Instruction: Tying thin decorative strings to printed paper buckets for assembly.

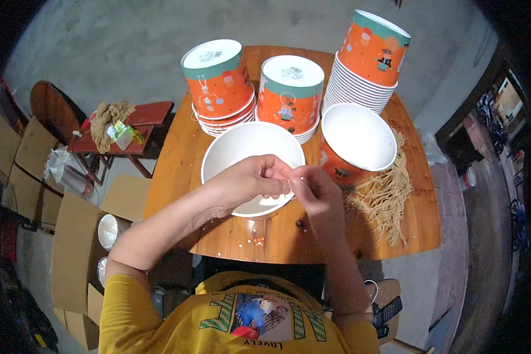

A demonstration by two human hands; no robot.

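One stack of upturned orange tubs (215,88) stands at left on the tabletop (171,218); next comes the white bowl (236,144), mouth up beneath the left hand (265,177). Its bent fingers are right up at those of the right hand (317,192); whether either is clamped on anything, I can't tell! Rightward now: an open orange tub (360,138), then tan strings (390,197).
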